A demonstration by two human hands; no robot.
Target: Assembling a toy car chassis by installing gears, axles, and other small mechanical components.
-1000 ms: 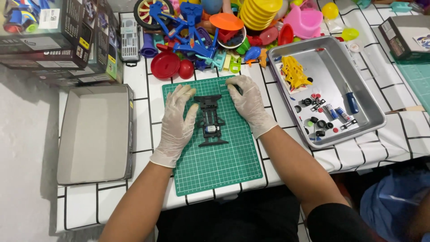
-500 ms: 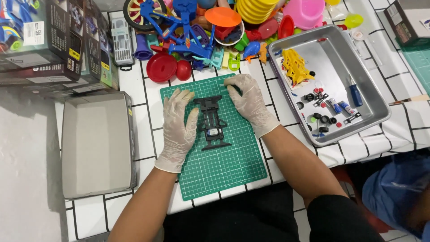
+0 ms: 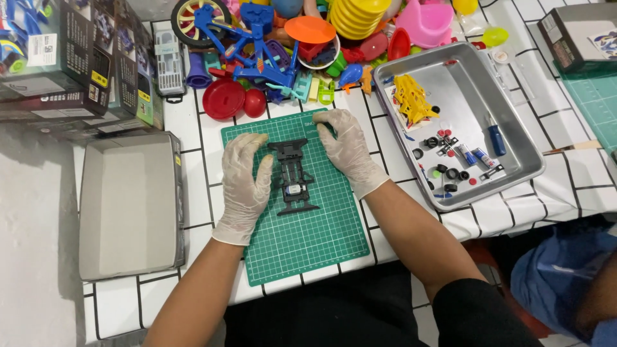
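Note:
A black toy car chassis [image 3: 293, 175] lies lengthwise on a green cutting mat [image 3: 302, 238]. My left hand [image 3: 244, 183], in a white glove, rests flat on the mat just left of the chassis, fingers spread, thumb near its front end. My right hand [image 3: 347, 150], also gloved, lies flat on the mat to the chassis's right, fingers pointing toward its top end. Neither hand grips anything.
A metal tray [image 3: 514, 138] at the right holds yellow parts [image 3: 411, 99], small black wheels and a blue-handled screwdriver [image 3: 495, 136]. An empty grey box lid [image 3: 128, 205] lies left. Colourful plastic toys [image 3: 270, 45] crowd the back; printed boxes [image 3: 71, 58] stand at top left. Another person's blue clothing [image 3: 565, 276] is lower right.
The camera view has shifted a little; both hands stay flat beside the chassis, which has not visibly moved.

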